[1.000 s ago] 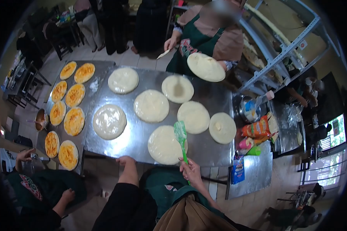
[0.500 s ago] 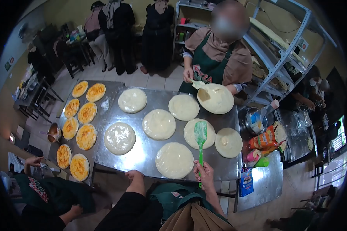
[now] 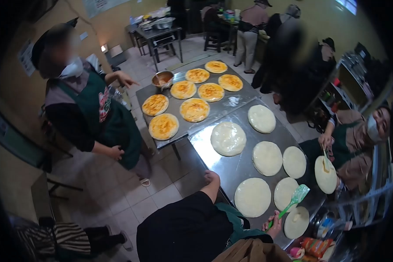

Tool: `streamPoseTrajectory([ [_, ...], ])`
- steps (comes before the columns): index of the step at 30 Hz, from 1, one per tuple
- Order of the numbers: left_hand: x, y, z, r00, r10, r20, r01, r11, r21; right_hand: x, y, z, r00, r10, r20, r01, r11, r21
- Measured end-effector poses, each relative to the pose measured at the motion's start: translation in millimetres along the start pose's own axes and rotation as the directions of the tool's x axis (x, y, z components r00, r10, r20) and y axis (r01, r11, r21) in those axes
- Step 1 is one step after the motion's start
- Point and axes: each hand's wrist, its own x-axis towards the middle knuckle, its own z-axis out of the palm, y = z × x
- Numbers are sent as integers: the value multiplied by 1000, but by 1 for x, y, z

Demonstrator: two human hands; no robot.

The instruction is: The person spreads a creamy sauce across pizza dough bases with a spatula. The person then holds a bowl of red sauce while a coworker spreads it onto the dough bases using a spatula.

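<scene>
Fingers of my right hand (image 3: 273,222) are wrapped round the handle of a green spatula (image 3: 297,196), its whitish-smeared blade over a pale dough round (image 3: 285,194). My left hand (image 3: 211,177) rests at the near edge of the metal table (image 3: 201,150); its fingers are curled, and whether they grip the edge is unclear. Beside it lie a large pale round (image 3: 252,197) and a glossy one (image 3: 228,139). Another round with a small lump (image 3: 296,222) is right of my right hand.
Several orange-topped rounds (image 3: 194,109) and a bowl (image 3: 163,80) occupy the far table. A co-worker (image 3: 91,100) stands left, one arm reaching out. Another co-worker (image 3: 353,144) at right holds a dough round (image 3: 325,174) and a spatula. An orange packet (image 3: 315,246) lies lower right.
The view has swung left, bringing the left co-worker fully into sight. My right hand still holds the green spatula, and my left hand remains at the table edge.
</scene>
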Motion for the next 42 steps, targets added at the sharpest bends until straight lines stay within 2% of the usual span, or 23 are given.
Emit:
streamPoseTrajectory([
  [3, -3, 2, -7, 998, -44, 44, 48, 993, -105, 2, -2, 2, 999, 25, 24, -24, 999, -32],
  [4, -32, 22, -58, 987, -139, 79, 153, 967, -205, 2, -2, 4, 998, 41, 36, -40, 998, -39],
  [7, -37, 25, -65, 984, -148, 96, 166, 963, -210, -2, -1, 12, 997, 58, 59, -55, 997, -47],
  [8, -38, 24, -66, 987, -123, 104, 143, 966, -215, -4, 0, 12, 996, 56, 63, -53, 998, -44],
  [11, -44, 26, -64, 994, -98, -53, 84, 972, -220, -6, 11, 5, 993, 29, 115, -20, 997, -79],
  [14, -38, 24, -60, 994, -100, -38, 89, 971, -220, -14, 18, 1, 994, 33, 106, -27, 998, -53],
  [17, -38, 22, -53, 992, -62, -109, 40, 980, -195, -19, 26, -7, 995, 47, 91, -46, 999, -18],
  [20, -41, 23, -64, 995, -96, 17, 97, 967, -235, -26, 24, -12, 998, 34, 61, -36, 999, 27],
  [24, -22, 12, -36, 996, 18, -91, -32, 988, -152, -35, 15, -5, 1000, 12, -15, -10, 987, 159],
  [26, -19, 10, -36, 996, 21, -90, -31, 992, -120, -38, 13, -4, 1000, 5, -19, -1, 978, 208],
  [29, -22, 10, -40, 996, 28, -80, -41, 985, -169, -42, 13, -7, 999, 2, -38, 8, 969, 246],
  [32, -27, 14, -57, 979, 147, 139, -170, 970, 174, -45, 18, -11, 999, 3, -50, 11, 966, 259],
  [34, -21, 10, -47, 960, 255, 114, -277, 922, 270, -45, 21, -13, 997, 17, -71, 2, 968, 252],
  [36, 11, -7, -5, 959, 282, 0, -267, 908, 324, -47, 23, -16, 989, 35, -143, 2, 969, 245],
  [38, 2, -1, -17, 929, 370, 15, -320, 782, 535, -50, 23, -18, 987, 77, -144, -32, 956, 292],
  [39, 7, -2, -18, 930, 365, 50, -333, 774, 539, -49, 24, -18, 985, 83, -149, -35, 952, 303],
  [41, -6, 13, -22, 950, 312, -12, -264, 823, 503, -46, 30, -19, 990, 65, -126, -18, 940, 340],
  [42, -29, 19, -49, 948, 301, 102, -313, 832, 457, -47, 27, -16, 991, 65, -117, -20, 938, 347],
])
